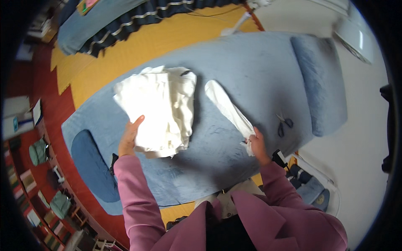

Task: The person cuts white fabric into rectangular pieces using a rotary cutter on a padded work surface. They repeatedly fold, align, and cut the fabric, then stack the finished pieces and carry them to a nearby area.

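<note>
A thick pile of folded white cloth (153, 106) lies on the blue plush cover of the bed (234, 175), left of the middle. My left hand (131, 136) grips its near left edge, thumb on top and the other fingers hidden underneath. Farther right, a long, narrow, sock-like white cloth (228, 106) with a rounded far end slants across the cover. Its near end is bunched in my right hand (257, 146), whose fingers are closed around it. A gap of bare cover separates the two white things.
Dark-handled scissors (284, 124) lie right of my right hand. A blue bolster (312, 83) spans the right end, and a darker blue cushion (93, 165) rests at the left. A white lamp (355, 39) stands at the far right. Shelves (31, 205) line the lower left.
</note>
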`<state>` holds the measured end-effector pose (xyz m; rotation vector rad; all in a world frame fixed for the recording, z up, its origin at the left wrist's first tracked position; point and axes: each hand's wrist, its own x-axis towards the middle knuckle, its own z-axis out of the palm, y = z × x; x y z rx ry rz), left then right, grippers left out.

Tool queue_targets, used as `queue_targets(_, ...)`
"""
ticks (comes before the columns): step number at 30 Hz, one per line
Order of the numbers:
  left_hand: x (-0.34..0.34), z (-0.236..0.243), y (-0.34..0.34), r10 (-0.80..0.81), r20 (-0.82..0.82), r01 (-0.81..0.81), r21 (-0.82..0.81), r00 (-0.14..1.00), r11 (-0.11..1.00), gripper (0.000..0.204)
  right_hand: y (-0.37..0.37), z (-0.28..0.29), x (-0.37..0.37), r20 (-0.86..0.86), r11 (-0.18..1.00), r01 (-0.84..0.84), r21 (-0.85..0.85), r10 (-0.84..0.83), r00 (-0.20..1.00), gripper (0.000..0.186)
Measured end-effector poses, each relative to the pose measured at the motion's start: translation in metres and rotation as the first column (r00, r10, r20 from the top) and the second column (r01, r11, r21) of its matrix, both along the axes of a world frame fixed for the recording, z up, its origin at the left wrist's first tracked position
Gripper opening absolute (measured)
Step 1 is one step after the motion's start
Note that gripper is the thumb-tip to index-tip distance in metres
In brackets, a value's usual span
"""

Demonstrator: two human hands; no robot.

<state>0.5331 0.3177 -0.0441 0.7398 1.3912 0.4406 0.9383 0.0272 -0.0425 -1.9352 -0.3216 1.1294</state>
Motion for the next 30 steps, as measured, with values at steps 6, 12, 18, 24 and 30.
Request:
queue_targets(6,0.000,0.017,-0.001,-0.027,0.290,0.080,-0.175,0.957,0.981,0.064,-0.016,0.043,0.013,0.911,0.922,-0.319,-0.219,0.310,0.273,0.058)
queue_targets(12,0.034,0.034,-0.033,0.140,0.298,-0.042,-0.313,0.944,0.949,0.053,0.080,0.001,-0.095,0.100,0.937,-0.318,0.146,0.306,0.947,0.059)
queue_targets(18,0.062,0.076,-0.147,0.409,0.385,-0.182,-0.505,0.828,0.844,0.056,0.086,-0.011,-0.089,-0.667,0.932,0.057,0.359,0.214,0.714,0.063)
queue_targets(24,0.057,0.099,-0.276,0.354,0.420,-0.127,-0.479,0.836,0.869,0.076,-0.020,-0.001,-0.074,-0.891,0.996,-0.081,-0.045,-0.003,0.454,0.072)
queue_targets(30,0.045,0.119,-0.356,0.501,0.244,-0.382,-0.407,0.830,0.830,0.081,-0.064,0.031,-0.071,-0.915,0.922,-0.220,0.320,0.360,0.180,0.098)
